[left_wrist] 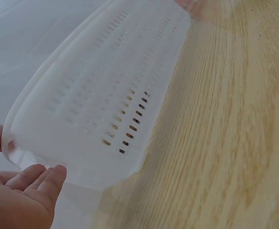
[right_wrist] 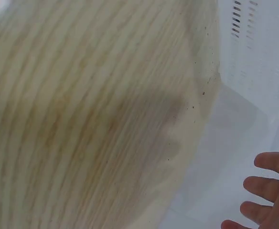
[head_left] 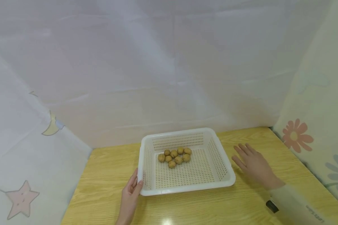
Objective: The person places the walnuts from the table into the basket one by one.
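Note:
A white plastic basket (head_left: 186,189) with slotted walls sits on the wooden table, several walnuts (head_left: 178,160) grouped toward its back left. My left hand (head_left: 130,194) grips the basket's left rim near the front corner, thumb on top and fingers beneath. In the left wrist view, the fingers (left_wrist: 51,183) curl under the rim of the basket (left_wrist: 96,95). To the right of the basket, my right hand (head_left: 254,164) is apart from it, fingers spread and holding nothing. The right wrist view shows those spread fingers (right_wrist: 266,188) beside the slotted wall (right_wrist: 254,62).
The wooden table (head_left: 101,187) reaches back to a pale hanging cloth (head_left: 163,78). Patterned cloth walls with a star (head_left: 23,200) on the left and flowers (head_left: 297,135) on the right border the table. A dark band (head_left: 272,206) is at the right wrist.

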The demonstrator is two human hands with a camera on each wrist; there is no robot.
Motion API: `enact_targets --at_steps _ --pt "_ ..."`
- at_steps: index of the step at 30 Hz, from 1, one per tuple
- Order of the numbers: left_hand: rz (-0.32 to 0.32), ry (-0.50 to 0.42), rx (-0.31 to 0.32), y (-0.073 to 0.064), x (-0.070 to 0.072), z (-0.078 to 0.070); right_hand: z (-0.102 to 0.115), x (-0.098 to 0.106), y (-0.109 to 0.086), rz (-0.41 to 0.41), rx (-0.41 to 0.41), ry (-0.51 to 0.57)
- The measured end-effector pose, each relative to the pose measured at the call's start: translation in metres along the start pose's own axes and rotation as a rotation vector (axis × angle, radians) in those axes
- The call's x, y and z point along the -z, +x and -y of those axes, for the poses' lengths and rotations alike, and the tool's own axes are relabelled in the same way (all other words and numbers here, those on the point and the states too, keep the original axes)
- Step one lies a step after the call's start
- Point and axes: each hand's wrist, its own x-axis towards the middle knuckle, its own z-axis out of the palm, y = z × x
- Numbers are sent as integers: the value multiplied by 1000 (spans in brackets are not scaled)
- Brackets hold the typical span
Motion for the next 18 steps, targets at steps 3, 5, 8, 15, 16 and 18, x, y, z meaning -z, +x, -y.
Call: enact_targets --at_steps 3,5,8,15,16,18 --pt "7 4 -8 0 0 -1 1 -3 -1 13 -20 -6" --pt "10 0 -11 0 1 -1 3 -5 -2 18 -32 -8" --pt "17 -7 -7 -1 1 -2 4 -8 -2 18 -36 -25" --pt "8 98 -30 -2 5 -1 6 -12 -4 -15 -18 -55" --pt "7 141 -49 -1 7 0 6 -13 -4 -21 -15 -60" --pt "-3 245 -105 1 14 1 6 -14 -3 -36 -8 -65"
